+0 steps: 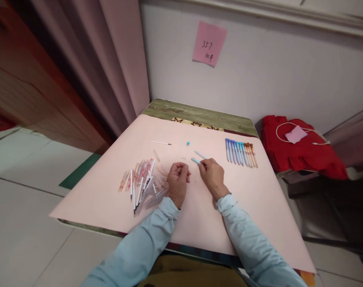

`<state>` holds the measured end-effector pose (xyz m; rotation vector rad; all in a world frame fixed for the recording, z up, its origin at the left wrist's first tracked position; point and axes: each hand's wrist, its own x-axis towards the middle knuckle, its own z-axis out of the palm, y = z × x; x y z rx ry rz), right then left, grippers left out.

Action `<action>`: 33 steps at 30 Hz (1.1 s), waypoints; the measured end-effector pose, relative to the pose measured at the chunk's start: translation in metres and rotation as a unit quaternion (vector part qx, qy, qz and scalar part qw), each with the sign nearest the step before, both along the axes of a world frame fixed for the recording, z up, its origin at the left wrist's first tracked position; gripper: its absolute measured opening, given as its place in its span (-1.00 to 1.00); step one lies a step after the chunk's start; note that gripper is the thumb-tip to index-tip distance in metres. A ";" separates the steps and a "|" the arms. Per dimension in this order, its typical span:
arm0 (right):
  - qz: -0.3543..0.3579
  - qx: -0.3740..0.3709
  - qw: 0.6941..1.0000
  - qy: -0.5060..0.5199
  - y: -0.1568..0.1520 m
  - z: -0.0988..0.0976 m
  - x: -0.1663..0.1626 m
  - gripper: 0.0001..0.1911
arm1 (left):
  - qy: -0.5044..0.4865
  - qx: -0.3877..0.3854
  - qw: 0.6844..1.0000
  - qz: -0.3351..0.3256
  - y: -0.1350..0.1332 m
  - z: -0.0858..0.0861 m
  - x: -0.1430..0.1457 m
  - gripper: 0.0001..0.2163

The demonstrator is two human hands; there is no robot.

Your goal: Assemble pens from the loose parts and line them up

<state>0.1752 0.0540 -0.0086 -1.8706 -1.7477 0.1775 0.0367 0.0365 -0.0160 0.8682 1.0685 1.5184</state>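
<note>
Pinched between the fingertips of my right hand [212,175] is a small bright blue pen part [195,160], pointing left. A pale blue pen barrel [200,154] lies just beyond those fingers. My left hand [178,181] is closed with its fingers curled; whatever it may hold is hidden. Past the hands on the paper are a blue pen top piece [187,143] and a white ink refill [161,142] with a dark tip. A tiny clear piece [183,158] sits beyond my left fingers, and a small whitish bit [195,181] lies between the hands.
Left of my hands lie loose pink-printed clear barrels [144,167], white refills [134,193] and clear plastic bags [150,193]. A row of assembled blue and brown pens [241,153] is at right. Pink paper covers the table [259,215]; a red cloth [303,155] is beyond its right edge.
</note>
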 end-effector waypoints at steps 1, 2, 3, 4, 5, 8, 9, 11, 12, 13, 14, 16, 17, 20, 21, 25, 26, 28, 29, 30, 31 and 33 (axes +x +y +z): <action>0.006 0.010 0.999 0.039 -0.002 0.000 -0.002 -0.81 | -0.006 -0.004 1.000 -0.009 0.000 0.000 0.000 -0.78; 0.016 0.022 0.995 0.092 -0.004 0.001 -0.004 -0.81 | -0.012 -0.008 1.000 -0.016 0.000 0.000 0.000 -0.76; 0.031 0.033 0.987 0.152 -0.006 0.003 -0.006 -0.80 | -0.018 -0.010 1.000 -0.023 0.000 0.001 0.000 -0.72; 0.050 0.039 0.975 0.213 -0.009 0.004 -0.009 -0.79 | -0.020 -0.008 0.999 -0.027 0.000 0.003 0.000 -0.68; 0.068 0.041 0.960 0.268 -0.012 0.005 -0.011 -0.77 | -0.018 -0.003 0.999 -0.031 0.000 0.004 0.000 -0.66; 0.102 0.031 0.924 0.367 -0.021 0.006 -0.017 -0.75 | 0.004 0.018 0.999 -0.027 -0.001 0.007 0.001 -0.69; 0.110 0.029 0.918 0.380 -0.023 0.006 -0.019 -0.76 | 0.011 0.022 0.999 -0.023 -0.002 0.008 0.001 -0.71; 0.123 0.021 0.909 0.398 -0.024 0.005 -0.020 -0.77 | 0.020 0.021 0.999 -0.019 -0.002 0.008 0.002 -0.75; 0.128 0.012 0.903 0.410 -0.025 0.005 -0.019 -0.77 | 0.022 0.020 0.999 -0.021 -0.002 0.008 0.001 -0.76; 0.132 0.000 0.896 0.424 -0.024 0.004 -0.019 -0.77 | 0.022 0.018 0.999 -0.026 -0.002 0.008 0.001 -0.77; 0.134 -0.014 0.889 0.439 -0.024 0.004 -0.019 -0.76 | 0.020 0.016 0.999 -0.032 -0.002 0.008 0.000 -0.78; 0.138 -0.043 0.877 0.458 -0.024 0.006 -0.018 -0.73 | 0.016 0.013 0.999 -0.039 -0.002 0.009 -0.001 -0.80; 0.136 -0.051 0.876 0.461 -0.024 0.007 -0.017 -0.72 | 0.014 0.015 0.999 -0.040 -0.002 0.010 -0.002 -0.81; 0.115 -0.033 0.883 0.454 -0.026 0.015 -0.013 -0.66 | 0.015 0.025 0.997 -0.065 -0.004 0.012 -0.003 -0.81; 0.112 -0.019 0.886 0.450 -0.026 0.018 -0.012 -0.64 | 0.018 0.026 0.996 -0.086 -0.005 0.013 -0.002 -0.79; 0.120 0.027 0.906 0.404 -0.027 0.025 -0.006 -0.65 | 0.060 0.029 0.983 -0.170 -0.011 0.013 0.001 -0.79; 0.115 0.028 0.909 0.400 -0.027 0.026 -0.005 -0.70 | 0.067 0.030 0.982 -0.174 -0.011 0.013 0.002 -0.79; 0.100 0.019 0.901 0.421 -0.027 0.025 -0.005 -0.76 | 0.055 0.016 0.986 -0.159 -0.010 0.013 0.002 -0.80; 0.098 0.010 0.891 0.443 -0.028 0.024 -0.006 -0.77 | 0.035 0.002 0.988 -0.148 -0.008 0.013 0.001 -0.80; 0.100 0.001 0.879 0.465 -0.028 0.023 -0.007 -0.76 | 0.004 -0.013 0.990 -0.137 -0.005 0.013 0.000 -0.79; 0.106 -0.009 0.869 0.484 -0.028 0.022 -0.009 -0.76 | -0.038 -0.029 0.990 -0.131 -0.003 0.014 -0.002 -0.79; 0.133 -0.034 0.854 0.502 -0.027 0.021 -0.010 -0.74 | -0.137 -0.056 0.980 -0.132 0.002 0.014 -0.005 -0.79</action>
